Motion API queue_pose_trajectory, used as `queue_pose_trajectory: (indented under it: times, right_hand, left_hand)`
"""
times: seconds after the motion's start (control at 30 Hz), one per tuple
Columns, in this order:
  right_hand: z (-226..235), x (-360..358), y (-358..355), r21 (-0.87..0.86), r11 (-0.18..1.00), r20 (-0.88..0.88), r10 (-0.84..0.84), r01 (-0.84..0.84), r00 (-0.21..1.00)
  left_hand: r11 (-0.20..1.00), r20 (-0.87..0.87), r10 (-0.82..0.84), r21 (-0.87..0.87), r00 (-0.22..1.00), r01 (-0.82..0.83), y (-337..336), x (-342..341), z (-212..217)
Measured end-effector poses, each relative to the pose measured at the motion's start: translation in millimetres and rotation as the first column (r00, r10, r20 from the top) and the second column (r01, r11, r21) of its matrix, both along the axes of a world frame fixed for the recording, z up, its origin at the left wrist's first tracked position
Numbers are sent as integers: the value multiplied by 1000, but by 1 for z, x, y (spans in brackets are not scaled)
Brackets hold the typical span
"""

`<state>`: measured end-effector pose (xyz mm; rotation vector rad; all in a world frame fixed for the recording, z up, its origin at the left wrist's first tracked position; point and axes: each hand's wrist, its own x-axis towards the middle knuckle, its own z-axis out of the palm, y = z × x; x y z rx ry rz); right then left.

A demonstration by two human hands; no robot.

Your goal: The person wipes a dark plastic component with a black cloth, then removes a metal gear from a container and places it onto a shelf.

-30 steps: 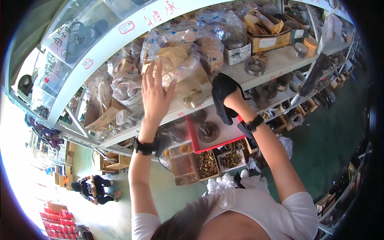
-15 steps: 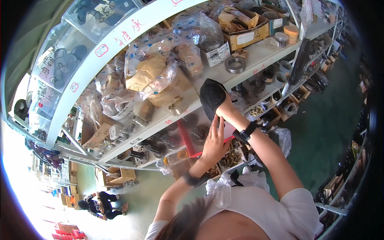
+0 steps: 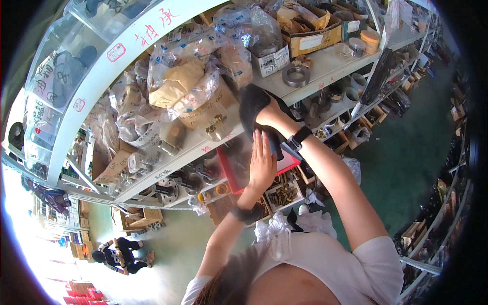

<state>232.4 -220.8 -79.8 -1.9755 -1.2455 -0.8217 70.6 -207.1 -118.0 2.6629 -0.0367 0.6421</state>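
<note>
right hand (image 3: 269,114) grasping black rubbery curved piece (image 3: 252,105) at white shelf (image 3: 325,63) | left hand (image 3: 262,162) released, flat, fingers extended just below

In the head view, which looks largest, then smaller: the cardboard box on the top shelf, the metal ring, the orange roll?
1. cardboard box
2. metal ring
3. orange roll, close to the ring in size, and farther away, so unsure.

Right hand (image 3: 272,114) closed around black object (image 3: 253,108) at edge of white shelf (image 3: 325,66). Left hand (image 3: 262,165) flat, fingers extended, before red bin (image 3: 235,170). Plastic bags (image 3: 190,84), metal ring (image 3: 296,75), cardboard box (image 3: 311,36) on shelf.
</note>
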Motion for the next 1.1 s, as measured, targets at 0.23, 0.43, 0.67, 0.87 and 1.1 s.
queue_pose_trajectory:
  times: [0.23,0.43,0.67,0.87,1.1]
  right_hand:
    - [-19,-23,-18,760,606,-533,788,-234,309]
    - [17,-27,-37,174,921,-308,387,-348,869]
    - [4,-2,-7,-31,993,20,111,-110,994]
    - [-65,-12,15,687,691,-509,680,-227,527]
    - [29,-21,-28,124,981,-358,183,-148,916]
  left_hand:
    - [998,-67,22,-54,998,-25,-7,-19,-5]
    - [992,-51,-3,-123,999,-4,-17,-26,-13]
    - [977,11,29,-214,1000,-26,-22,-11,-3]
    - [986,112,33,-167,993,-14,-25,-15,-13]
    - [971,138,198,-163,970,-175,-8,2,0]
